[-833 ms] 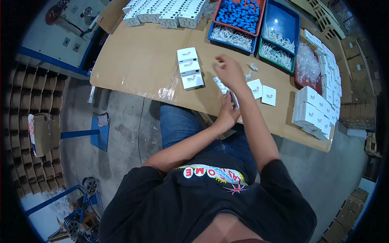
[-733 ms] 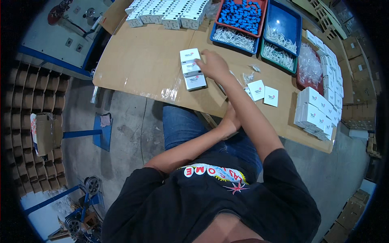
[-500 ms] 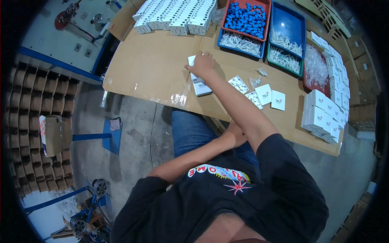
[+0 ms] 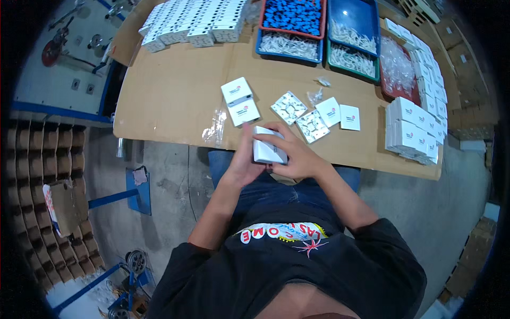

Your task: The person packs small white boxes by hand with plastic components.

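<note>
A small white box (image 4: 265, 148) is between my two hands, in front of the table's near edge. My left hand (image 4: 244, 162) closes on its left side. From the right, my right hand (image 4: 297, 154) grips it with fingers over the top and thumb below. Just beyond, two white boxes (image 4: 244, 112) with printed faces lie touching on the cardboard table top. Right of them are white plates with metallic parts showing (image 4: 289, 108), flat white square covers (image 4: 350, 117) and a small clear plastic bag (image 4: 315, 97).
White boxes stand in rows at the far left (image 4: 194, 24) and stacked at the right (image 4: 409, 127). Trays hold blue pieces (image 4: 292, 17) and white pieces (image 4: 289, 45); a red tray (image 4: 390, 91) holds clear bags. Blue-framed equipment (image 4: 119, 194) stands left of the table.
My right hand has come back from the boxes on the table toward me. A white box is now held between both hands, and my left hand has risen from my lap.
</note>
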`<state>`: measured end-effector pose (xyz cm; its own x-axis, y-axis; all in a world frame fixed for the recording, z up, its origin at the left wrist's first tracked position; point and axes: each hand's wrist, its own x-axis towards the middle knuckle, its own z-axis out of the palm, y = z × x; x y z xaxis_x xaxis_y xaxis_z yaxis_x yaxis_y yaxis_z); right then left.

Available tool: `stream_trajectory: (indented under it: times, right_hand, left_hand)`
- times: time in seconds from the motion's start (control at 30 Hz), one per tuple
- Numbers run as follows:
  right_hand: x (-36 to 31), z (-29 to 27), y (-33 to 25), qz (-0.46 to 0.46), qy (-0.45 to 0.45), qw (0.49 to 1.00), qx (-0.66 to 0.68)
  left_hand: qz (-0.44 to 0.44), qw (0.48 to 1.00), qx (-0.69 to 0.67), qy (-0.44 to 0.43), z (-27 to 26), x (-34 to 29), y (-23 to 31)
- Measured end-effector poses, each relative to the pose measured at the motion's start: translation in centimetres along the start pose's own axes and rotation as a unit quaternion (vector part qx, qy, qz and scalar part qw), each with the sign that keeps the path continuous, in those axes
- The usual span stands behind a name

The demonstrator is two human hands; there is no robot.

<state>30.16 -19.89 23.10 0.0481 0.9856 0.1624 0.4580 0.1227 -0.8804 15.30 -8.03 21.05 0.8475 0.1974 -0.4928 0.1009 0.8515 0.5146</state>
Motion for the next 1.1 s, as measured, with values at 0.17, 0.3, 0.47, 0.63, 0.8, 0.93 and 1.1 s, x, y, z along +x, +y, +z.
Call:
stream_trajectory:
  times: [0.17, 0.3, 0.47, 0.63, 0.8, 0.93, 1.1]
  right_hand:
    - [-5.8, 0.5, 2.7, 0.041, 0.148, 0.986, -0.066]
    - [-7.9, 0.3, 3.2, 0.059, 0.194, 0.977, -0.059]
    - [-7.4, 0.6, 3.7, -0.02, 0.196, 0.976, -0.097]
    - [-6.3, 1.8, 4.3, -0.076, 0.209, 0.97, -0.093]
    - [-6.5, 2.6, 4.7, -0.012, 0.3, 0.949, 0.096]
    - [-7.6, -2.1, 6.8, 0.075, 0.459, 0.884, 0.044]
    - [-11.8, -5.0, 9.8, 0.243, 0.406, 0.82, -0.324]
  left_hand:
    - [-0.079, 0.996, 0.015, 0.032, 4.0, 2.8, -5.3]
    - [-0.078, 0.996, -0.045, -0.014, 5.2, 3.4, -7.4]
    - [-0.045, 0.999, -0.022, -0.007, 4.9, 3.2, -7.3]
    - [-0.003, 0.999, -0.022, 0.029, 4.2, 2.1, -7.1]
    - [-0.005, 0.994, -0.112, -0.018, 3.9, 1.7, -6.9]
    - [0.008, 0.992, -0.117, -0.038, 2.7, 2.3, -6.8]
    - [0.049, 0.998, -0.006, -0.038, 3.2, 1.8, -5.3]
